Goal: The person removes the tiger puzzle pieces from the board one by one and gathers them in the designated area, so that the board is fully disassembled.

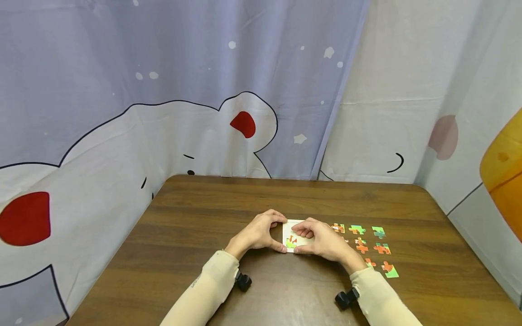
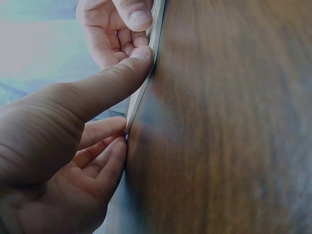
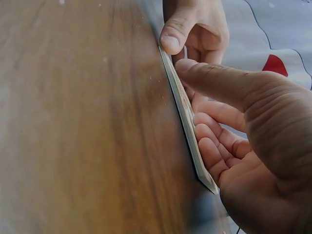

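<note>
A small white square puzzle tray [image 1: 287, 227] lies on the table, with a green and orange puzzle piece [image 1: 291, 242] in its near left corner. My left hand [image 1: 261, 233] grips the tray's left side, thumb at the near corner and fingers at the far one. From the right, my right hand [image 1: 323, 239] reaches over the tray. Its loosely bent fingers [image 3: 207, 129] rest on the tray's surface, while the thumb [image 3: 209, 73] touches the near edge. This hand covers the tray's right part. In the left wrist view the tray's edge [image 2: 141, 95] shows below both thumbs.
Right of the tray, several loose puzzle pieces [image 1: 382, 248] lie in rough rows on the brown wooden table [image 1: 195, 213]. My right forearm passes close beside the nearest ones. A patterned curtain [image 1: 195, 136] stands behind the table's far edge.
</note>
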`<state>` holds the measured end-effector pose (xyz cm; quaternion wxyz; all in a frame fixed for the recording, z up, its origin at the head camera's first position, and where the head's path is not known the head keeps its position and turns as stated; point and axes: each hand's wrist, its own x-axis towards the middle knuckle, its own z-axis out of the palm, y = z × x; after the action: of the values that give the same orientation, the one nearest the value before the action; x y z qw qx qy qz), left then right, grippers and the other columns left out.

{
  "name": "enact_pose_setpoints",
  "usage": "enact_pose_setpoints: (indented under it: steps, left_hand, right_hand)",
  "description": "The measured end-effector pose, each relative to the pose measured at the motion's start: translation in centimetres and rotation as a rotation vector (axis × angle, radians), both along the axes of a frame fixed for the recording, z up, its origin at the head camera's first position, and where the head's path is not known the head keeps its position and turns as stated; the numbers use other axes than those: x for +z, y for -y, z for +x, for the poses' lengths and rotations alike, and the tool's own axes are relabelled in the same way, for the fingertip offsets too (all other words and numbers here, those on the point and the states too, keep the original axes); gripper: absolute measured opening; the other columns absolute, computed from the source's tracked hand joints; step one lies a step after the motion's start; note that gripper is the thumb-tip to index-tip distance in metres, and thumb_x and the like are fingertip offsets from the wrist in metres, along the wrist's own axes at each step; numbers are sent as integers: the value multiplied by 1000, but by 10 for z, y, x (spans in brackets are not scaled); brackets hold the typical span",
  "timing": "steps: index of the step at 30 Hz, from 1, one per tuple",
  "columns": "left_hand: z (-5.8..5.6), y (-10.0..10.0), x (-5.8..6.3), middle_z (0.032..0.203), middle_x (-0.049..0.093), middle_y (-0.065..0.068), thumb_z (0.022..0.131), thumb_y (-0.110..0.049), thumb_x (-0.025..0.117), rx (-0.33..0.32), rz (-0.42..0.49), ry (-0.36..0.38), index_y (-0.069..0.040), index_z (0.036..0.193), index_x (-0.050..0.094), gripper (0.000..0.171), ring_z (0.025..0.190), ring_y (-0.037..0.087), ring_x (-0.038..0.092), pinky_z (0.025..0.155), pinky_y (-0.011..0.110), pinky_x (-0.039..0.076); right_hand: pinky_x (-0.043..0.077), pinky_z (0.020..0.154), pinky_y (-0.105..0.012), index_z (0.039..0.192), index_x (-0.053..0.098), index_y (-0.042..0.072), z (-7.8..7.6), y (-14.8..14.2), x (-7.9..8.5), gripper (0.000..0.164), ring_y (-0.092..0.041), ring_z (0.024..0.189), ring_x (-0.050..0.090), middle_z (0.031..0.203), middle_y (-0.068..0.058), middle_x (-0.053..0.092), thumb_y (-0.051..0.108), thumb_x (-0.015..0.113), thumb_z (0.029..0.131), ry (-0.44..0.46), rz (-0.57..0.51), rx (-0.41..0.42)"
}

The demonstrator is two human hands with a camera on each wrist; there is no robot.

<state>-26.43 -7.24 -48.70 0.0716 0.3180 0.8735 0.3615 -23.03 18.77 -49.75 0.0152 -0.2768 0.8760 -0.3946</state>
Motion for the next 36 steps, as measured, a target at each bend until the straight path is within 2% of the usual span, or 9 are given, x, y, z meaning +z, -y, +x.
enact_pose_setpoints:
  steps: [11,21,29,36]
  left_hand:
    - [-1,-1,1,148,63,7,72,-27,109,12,-21,-2,-2,144,71,85,136,27,64,117,35,52]
    - [1,2,2,148,64,7,71,-27,110,10,-12,-4,-1,143,71,86,136,27,64,117,35,53]
    - [0,3,0,148,63,7,71,-27,110,14,-13,6,-1,143,71,86,137,27,63,117,34,53]
    - [0,-1,1,148,63,6,71,-28,110,14,-24,3,-1,144,71,86,136,26,64,116,32,53]
  right_hand:
    - [57,88,-31,124,82,15,1,1,-1,48,-14,99,68,110,2,69,31,102,83,-56,41,18]
    - [55,87,-31,117,82,19,1,4,-3,39,-14,98,66,110,1,69,30,101,84,-39,15,23]
    - [54,89,-31,123,81,17,3,6,0,45,-16,101,65,112,1,67,29,100,85,-14,32,26]
    - [54,92,-34,119,78,18,3,4,0,42,-18,102,64,112,1,68,27,101,85,8,13,21]
